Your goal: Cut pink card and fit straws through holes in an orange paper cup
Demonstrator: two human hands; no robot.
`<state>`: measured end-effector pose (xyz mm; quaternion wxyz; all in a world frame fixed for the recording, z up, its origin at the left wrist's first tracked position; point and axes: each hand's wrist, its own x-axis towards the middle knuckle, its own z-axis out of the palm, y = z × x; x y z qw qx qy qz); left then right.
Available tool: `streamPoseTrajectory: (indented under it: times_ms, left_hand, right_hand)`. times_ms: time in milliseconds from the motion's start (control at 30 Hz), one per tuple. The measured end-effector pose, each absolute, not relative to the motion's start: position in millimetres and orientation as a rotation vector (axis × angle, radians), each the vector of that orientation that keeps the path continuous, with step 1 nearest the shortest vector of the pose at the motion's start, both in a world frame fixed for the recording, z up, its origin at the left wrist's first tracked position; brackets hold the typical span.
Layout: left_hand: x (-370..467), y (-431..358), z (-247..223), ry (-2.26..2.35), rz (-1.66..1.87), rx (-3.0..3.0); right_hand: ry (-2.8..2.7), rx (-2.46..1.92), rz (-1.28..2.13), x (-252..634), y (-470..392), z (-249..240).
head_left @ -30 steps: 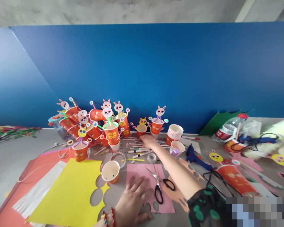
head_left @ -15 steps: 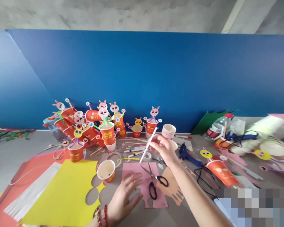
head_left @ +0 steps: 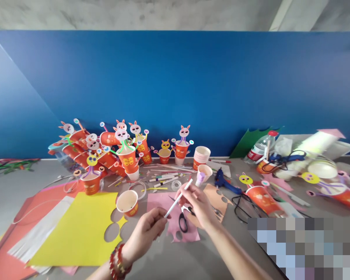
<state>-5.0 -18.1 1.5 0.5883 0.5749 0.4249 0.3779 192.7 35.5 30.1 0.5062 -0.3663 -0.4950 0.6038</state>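
A thin white stick (head_left: pixel 177 200), straw-like in shape, slants between my two hands above the table. My left hand (head_left: pixel 146 230), with red bead bracelets at the wrist, pinches its lower end. Higher up, the fingers of my right hand (head_left: pixel 198 205) are closed round it. Black-handled scissors (head_left: pixel 183 223) lie beneath my right hand on a pink sheet (head_left: pixel 155 201) with cut-outs; part of them is hidden. Beside that is a peach sheet (head_left: pixel 212 192), also cut. An orange paper cup (head_left: pixel 128 203) with a pale inside stands upright left of the pink sheet.
A yellow sheet (head_left: pixel 84 229) with round holes covers the left side. Orange cups with rabbit faces (head_left: pixel 126 160) crowd the back left. A blue glue gun (head_left: pixel 226 183) and black cable (head_left: pixel 251 208) lie right, near a bottle (head_left: pixel 261 147). A blue panel (head_left: pixel 175 85) rises behind.
My right hand has brought the white stick down and nearer. My left hand, earlier open over the pink sheet, has closed on the stick's lower end. The view has shifted slightly.
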Motion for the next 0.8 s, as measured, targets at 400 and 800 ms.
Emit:
streamPoseTrajectory:
  times_ms: [400, 800]
  left_hand:
    - [-12, -32, -4, 1.032, 0.844, 1.409]
    - [12, -27, 12, 0.877, 0.824, 1.249]
  right_hand:
    - [-1.138, -0.903, 1.434, 202, 38, 10]
    - [-1.266, -0.974, 1.358, 195, 31, 10]
